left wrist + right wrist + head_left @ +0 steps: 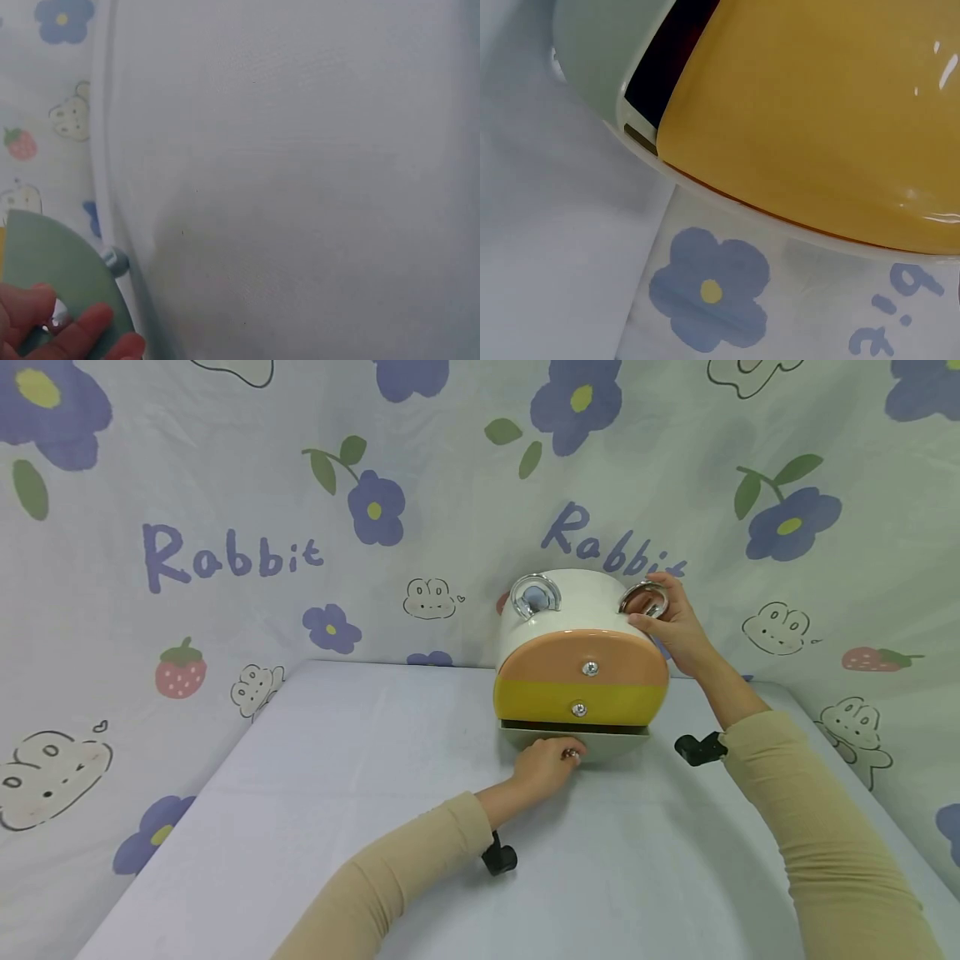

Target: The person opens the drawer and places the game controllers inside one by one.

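Observation:
A small rounded cabinet [573, 597] has a white body and a front with an orange drawer [540, 658], a yellow drawer [536, 700] and a pale green bottom drawer [618, 743]. The green drawer is pulled partly out, with a dark gap above its front. My left hand [545, 767] pinches that drawer's shiny knob [58, 315] between thumb and fingers. At the cabinet's upper right, my right hand [678, 622] holds a chrome ring [651, 587] with thumb and fingers; it is out of frame in the right wrist view.
A matching chrome ring [555, 585] stands on the cabinet's upper left. The cabinet sits near the back of a white-covered table [337, 760]. Behind it hangs a cloth [465, 510] printed with flowers and rabbits. Black devices [500, 856] are worn at both wrists.

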Demonstrator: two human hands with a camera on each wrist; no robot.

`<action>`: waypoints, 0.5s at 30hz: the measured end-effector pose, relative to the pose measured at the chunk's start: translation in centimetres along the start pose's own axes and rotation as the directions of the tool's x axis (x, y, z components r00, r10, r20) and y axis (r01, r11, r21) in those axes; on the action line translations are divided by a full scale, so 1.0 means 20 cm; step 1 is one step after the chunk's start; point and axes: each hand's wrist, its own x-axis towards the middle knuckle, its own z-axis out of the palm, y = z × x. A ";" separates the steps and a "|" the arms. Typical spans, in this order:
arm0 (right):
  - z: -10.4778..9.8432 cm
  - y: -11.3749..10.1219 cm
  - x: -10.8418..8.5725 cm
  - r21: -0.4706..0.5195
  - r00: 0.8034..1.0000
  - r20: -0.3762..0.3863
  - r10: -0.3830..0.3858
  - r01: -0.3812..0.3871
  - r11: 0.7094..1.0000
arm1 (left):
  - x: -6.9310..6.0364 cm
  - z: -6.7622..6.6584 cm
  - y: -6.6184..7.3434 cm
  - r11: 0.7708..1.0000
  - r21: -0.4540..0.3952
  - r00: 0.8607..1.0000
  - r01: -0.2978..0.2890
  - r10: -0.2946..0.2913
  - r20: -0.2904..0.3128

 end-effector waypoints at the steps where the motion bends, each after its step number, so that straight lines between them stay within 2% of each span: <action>1: 0.00 0.00 0.00 -0.003 1.000 0.000 0.001 -0.001 1.000 | 0.00 0.00 0.00 1.000 -0.002 1.000 0.002 -0.002 -0.001; 15: 0.01 -0.01 0.00 -0.016 1.000 -0.002 0.009 -0.009 1.000 | 0.04 -0.01 -0.01 0.999 0.000 0.999 0.035 -0.035 0.001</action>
